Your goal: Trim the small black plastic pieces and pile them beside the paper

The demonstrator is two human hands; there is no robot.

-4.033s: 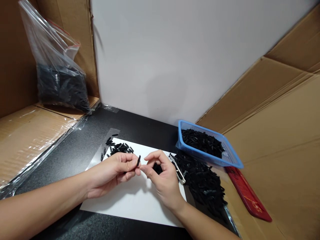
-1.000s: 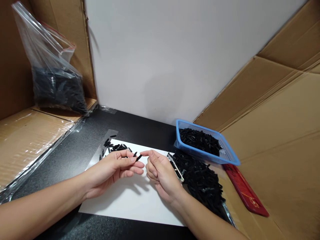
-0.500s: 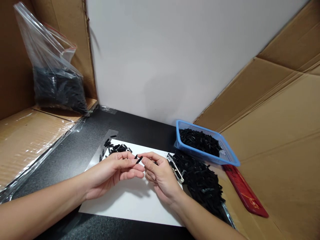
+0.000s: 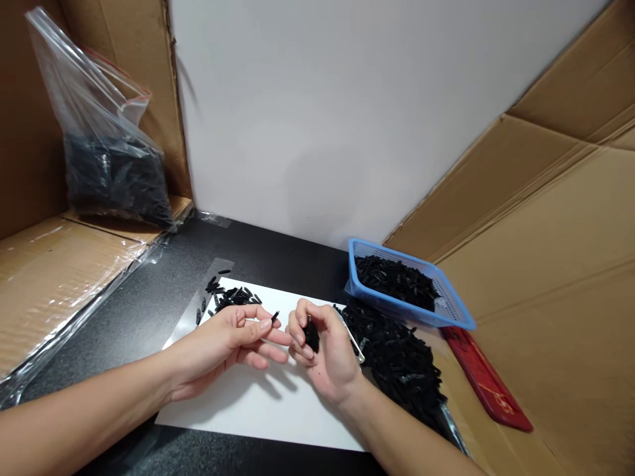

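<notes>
Between the thumb and forefinger of my left hand (image 4: 243, 338) is pinched one small, slim black piece (image 4: 274, 317); the other fingers are spread. My right hand (image 4: 325, 347) is turned partly palm up, its fingers curled round several black pieces (image 4: 311, 334) that show in the palm. Both hands are above a white sheet (image 4: 248, 403). Beyond my left hand lies a loose group of slim black pieces (image 4: 238, 296) on the sheet's far left corner. A metal snipper (image 4: 358, 348) lies partly hidden behind my right hand, beside a large heap of black pieces (image 4: 404, 360).
A blue basket (image 4: 461, 307) of black pieces stands at the back right, near a red flat object (image 4: 491, 380). At the back left, a clear plastic bag (image 4: 116, 165) with black contents leans against cardboard (image 4: 143, 39). A pale wall (image 4: 347, 99) closes the back.
My hands have moved slightly apart. The right hand has rolled palm up, uncovering the black pieces inside it, while the left keeps one piece pinched.
</notes>
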